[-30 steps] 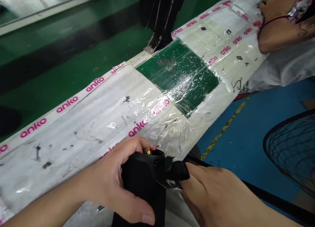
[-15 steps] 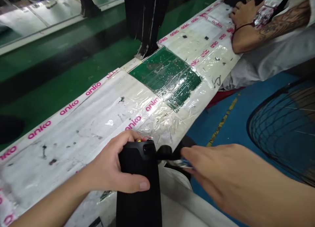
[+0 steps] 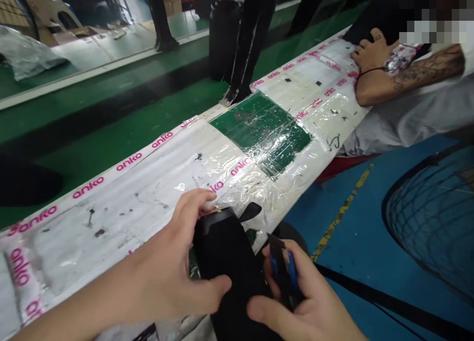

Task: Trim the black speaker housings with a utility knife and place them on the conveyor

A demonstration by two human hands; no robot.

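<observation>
My left hand [image 3: 174,267] grips a black plastic casing [image 3: 229,262] at the near edge of the workbench [image 3: 140,193], thumb across its front, fingers over its top where small red wires show. My right hand [image 3: 307,306] is closed around a small tool with blue handles [image 3: 283,272], held just right of the casing. A black flap sticks out from the casing's top right.
The long bench is wrapped in white plastic with pink "anko" tape and has a green taped patch [image 3: 262,131]. Another person's tattooed arm [image 3: 403,77] rests at its far end. A black fan cage [image 3: 433,217] stands right on the blue floor. Legs stand beyond the bench.
My right hand has pulled back from the casing's top and now sits lower, holding the blue-handled tool. The left hand keeps its grip on the casing. The view has tilted upward.
</observation>
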